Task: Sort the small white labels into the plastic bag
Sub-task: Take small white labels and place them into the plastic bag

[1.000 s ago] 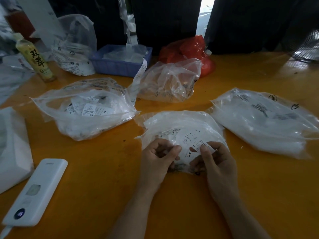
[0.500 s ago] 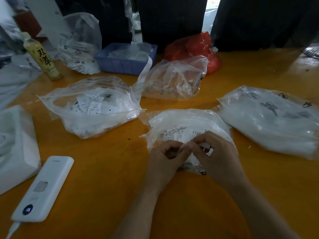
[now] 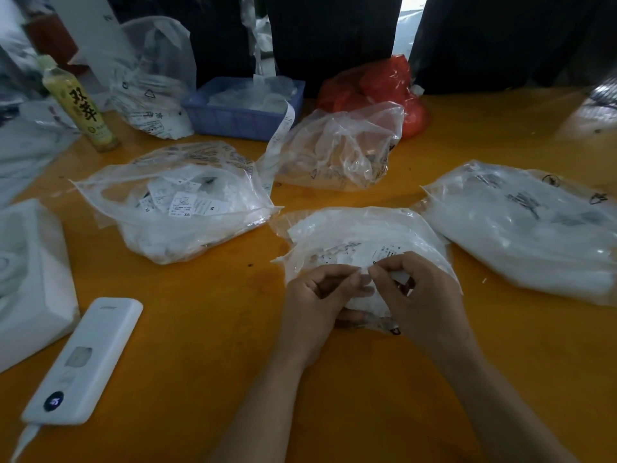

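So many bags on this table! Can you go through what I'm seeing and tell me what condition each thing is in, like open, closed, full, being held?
Left hand: fingers curled, pinching a label.
Right hand: fingers curled, pinching the same label.
Small white label: held between both hands, over the nearest bag.
Nearest bag: lying flat, holds labels.
Left bag: mouth open, labels inside.
Right bag: lying flat, full of white contents.
Bottle: upright, capped.
Blue tray: holds white material.

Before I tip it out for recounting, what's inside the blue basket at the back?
The blue basket holds crumpled clear plastic, and a printed white label strip trails over its front rim toward the table. Anything under that plastic is covered; I cannot tell.
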